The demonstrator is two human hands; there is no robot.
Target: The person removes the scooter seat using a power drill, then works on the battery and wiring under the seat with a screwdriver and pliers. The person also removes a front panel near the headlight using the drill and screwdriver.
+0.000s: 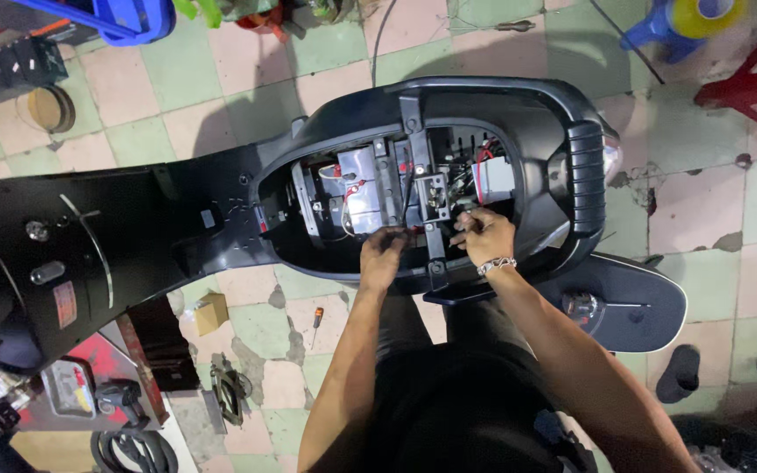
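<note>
A black scooter lies across the view with its seat off, and the open compartment shows grey batteries, red wires and a metal bracket. My left hand reaches into the near edge of the compartment, fingers curled around wires by the batteries. My right hand, with a bracelet on the wrist, is closed on something small beside the black crossbar; what it grips is hidden.
The scooter's rear grab handle and tail light are at the right. A screwdriver and a small cardboard box lie on the tiled floor. A detached black panel lies at the right. A blue stool and red frame stand behind.
</note>
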